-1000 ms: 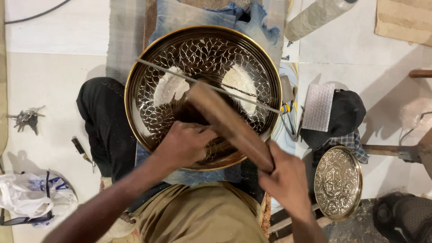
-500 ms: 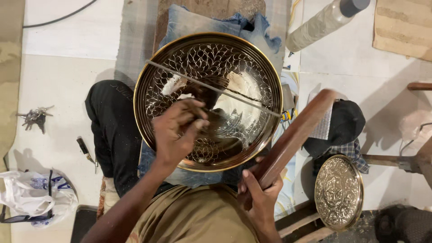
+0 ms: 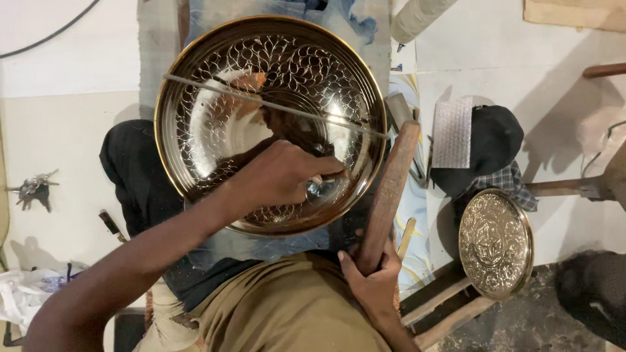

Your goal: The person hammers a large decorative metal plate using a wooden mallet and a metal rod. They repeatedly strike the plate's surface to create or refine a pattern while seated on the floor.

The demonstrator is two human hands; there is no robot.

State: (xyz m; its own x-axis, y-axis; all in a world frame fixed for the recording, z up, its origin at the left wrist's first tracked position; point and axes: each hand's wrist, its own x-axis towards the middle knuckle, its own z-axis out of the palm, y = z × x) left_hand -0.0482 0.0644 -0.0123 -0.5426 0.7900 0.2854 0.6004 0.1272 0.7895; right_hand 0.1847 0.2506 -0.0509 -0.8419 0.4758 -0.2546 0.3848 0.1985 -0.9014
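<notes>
The left hand (image 3: 280,176) pinches a small metal punch (image 3: 321,189) onto the large round engraved brass tray (image 3: 195,72) beneath it, while the right hand (image 3: 375,280) grips the long wooden mallet (image 3: 390,195) raised just beside, apparently mid-chasing.

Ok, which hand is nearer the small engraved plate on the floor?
Right. The right hand grips the wooden mallet just left of the small engraved plate, apart from it. The left hand rests further away, inside the large brass tray.
</notes>
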